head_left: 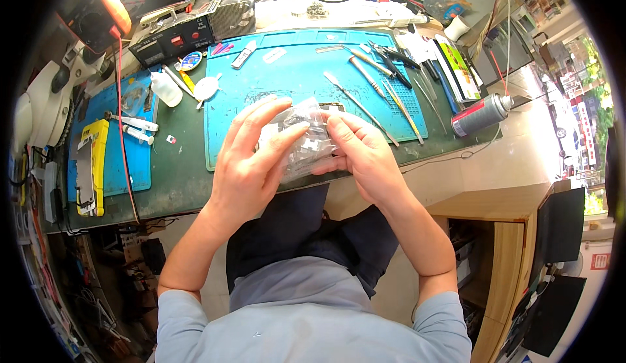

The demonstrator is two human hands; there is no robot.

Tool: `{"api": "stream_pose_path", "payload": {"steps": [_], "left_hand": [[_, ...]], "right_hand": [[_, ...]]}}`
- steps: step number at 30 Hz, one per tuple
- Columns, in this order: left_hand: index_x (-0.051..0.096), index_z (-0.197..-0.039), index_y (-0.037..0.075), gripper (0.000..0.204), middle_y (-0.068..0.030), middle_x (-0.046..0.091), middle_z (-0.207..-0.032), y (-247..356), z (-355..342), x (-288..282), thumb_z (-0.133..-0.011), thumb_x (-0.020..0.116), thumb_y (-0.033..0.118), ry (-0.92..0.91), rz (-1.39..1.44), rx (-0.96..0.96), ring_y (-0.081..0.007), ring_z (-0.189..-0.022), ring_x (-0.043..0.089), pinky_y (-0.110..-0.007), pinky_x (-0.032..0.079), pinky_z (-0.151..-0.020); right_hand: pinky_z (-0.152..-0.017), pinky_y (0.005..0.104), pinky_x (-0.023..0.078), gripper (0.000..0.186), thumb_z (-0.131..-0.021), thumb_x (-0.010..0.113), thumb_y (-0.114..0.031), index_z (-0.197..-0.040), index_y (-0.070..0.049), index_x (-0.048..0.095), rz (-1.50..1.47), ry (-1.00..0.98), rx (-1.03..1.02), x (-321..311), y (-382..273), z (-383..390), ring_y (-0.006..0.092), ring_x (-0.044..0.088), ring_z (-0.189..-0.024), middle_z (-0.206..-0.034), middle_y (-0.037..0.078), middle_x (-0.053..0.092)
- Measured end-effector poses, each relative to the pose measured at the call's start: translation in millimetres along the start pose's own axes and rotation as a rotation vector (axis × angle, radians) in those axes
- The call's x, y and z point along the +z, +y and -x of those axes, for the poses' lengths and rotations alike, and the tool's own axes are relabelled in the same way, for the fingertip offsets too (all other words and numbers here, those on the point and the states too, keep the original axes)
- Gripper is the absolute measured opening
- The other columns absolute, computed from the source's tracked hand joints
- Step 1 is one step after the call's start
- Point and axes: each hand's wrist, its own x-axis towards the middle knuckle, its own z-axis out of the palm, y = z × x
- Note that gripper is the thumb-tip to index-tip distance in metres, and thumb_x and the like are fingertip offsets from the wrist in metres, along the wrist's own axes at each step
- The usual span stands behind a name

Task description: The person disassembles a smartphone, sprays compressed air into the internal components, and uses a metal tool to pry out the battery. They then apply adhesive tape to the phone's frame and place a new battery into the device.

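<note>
A crinkled clear plastic bag [304,145] with small dark and pale pieces inside is held in both hands above the near edge of the blue silicone mat [274,82]. My left hand [248,161] has its fingers bent over the bag's left side and top. My right hand [362,157] grips the bag's right side, thumb on the front. Behind the bag a dark flat object [332,107] shows in part; I cannot make out what it is. Tweezers, slim tools and pliers [385,56] lie on the mat to the right.
At left are a second mat [111,174], a yellow-framed part [94,167], a white bottle [166,90], a microscope [45,102] and a black power box [169,42]. A spray can [481,114] lies at right. Below right stands a wooden cabinet [495,265].
</note>
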Motion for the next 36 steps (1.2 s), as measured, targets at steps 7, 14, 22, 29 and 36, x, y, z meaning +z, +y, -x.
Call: {"api": "stream_pose_path", "payload": {"steps": [7,14,22,29,36], "left_hand": [[0.072,-0.111,0.0,0.028,-0.0142,0.066,-0.111,-8,-8,-7,-0.084,0.065,-0.006,0.208,0.368,-0.24,-0.0244,-0.092,0.066,-0.034,0.054,-0.081],[0.071,-0.115,-0.005,0.022,-0.0058,0.065,-0.087,8,-33,-20,-0.103,0.058,0.007,0.166,0.883,-0.552,-0.0078,-0.069,0.061,-0.023,0.05,-0.063],[0.054,-0.135,-0.005,0.037,-0.0085,0.065,-0.1,14,-40,-24,-0.101,0.06,0.009,0.101,1.065,-0.651,-0.0129,-0.084,0.065,-0.026,0.057,-0.073],[0.037,-0.15,-0.002,0.067,-0.0107,0.065,-0.114,37,-34,-26,-0.095,0.072,0.012,-0.031,1.166,-0.577,-0.0142,-0.099,0.066,-0.028,0.054,-0.09],[0.045,-0.146,-0.001,0.065,-0.0065,0.066,-0.11,18,-36,-21,-0.091,0.077,0.014,0.062,0.879,-0.484,-0.0097,-0.095,0.063,-0.025,0.052,-0.083]], "right_hand": [[-0.081,0.0289,0.059,0.034,-0.104,0.056,-0.016,-0.134,0.0,0.059,0.236,0.031,-0.058,2,-9,3,0.0146,0.067,-0.103,-0.12,0.008,0.067],[-0.094,0.0353,0.052,0.032,-0.096,0.064,-0.01,-0.127,-0.001,0.064,0.693,0.284,-0.58,9,-9,-5,0.0232,0.066,-0.109,-0.117,0.015,0.068],[-0.086,0.0375,0.053,0.048,-0.082,0.078,-0.011,-0.127,-0.005,0.063,1.038,0.219,-0.951,27,-20,8,0.0311,0.063,-0.102,-0.119,0.015,0.063],[-0.073,0.0348,0.057,0.042,-0.077,0.074,0.001,-0.119,-0.001,0.066,1.047,0.298,-1.091,21,-8,3,0.0298,0.068,-0.092,-0.111,0.013,0.066],[-0.068,0.0232,0.055,0.023,-0.103,0.061,-0.017,-0.115,0.0,0.071,0.155,0.092,-0.292,23,-25,24,0.0105,0.069,-0.078,-0.092,0.006,0.071]]}}
